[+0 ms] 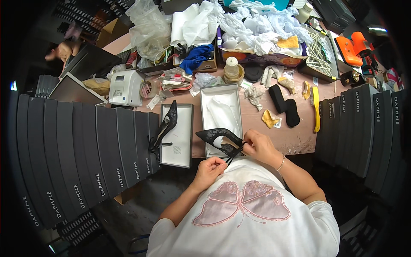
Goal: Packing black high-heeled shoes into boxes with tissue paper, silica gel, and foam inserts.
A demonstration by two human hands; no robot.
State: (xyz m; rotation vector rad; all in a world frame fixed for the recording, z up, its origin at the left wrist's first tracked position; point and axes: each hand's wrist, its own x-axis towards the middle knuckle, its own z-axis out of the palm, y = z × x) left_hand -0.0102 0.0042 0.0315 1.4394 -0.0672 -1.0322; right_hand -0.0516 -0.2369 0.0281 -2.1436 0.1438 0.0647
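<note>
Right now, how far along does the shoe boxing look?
Looks done: stacks of closed dark boxes at the left. In hand: a black lace pump, right hand at its heel, left hand pinching its tie. Left: the open box holds only tissue; the second pump leans on the lid.

Just beyond the right hand an open white shoe box lies lined with tissue; its grey-rimmed lid sits beyond the left hand. Rows of dark grey boxes stand far left, more dark boxes right. A white label printer sits farther left.
</note>
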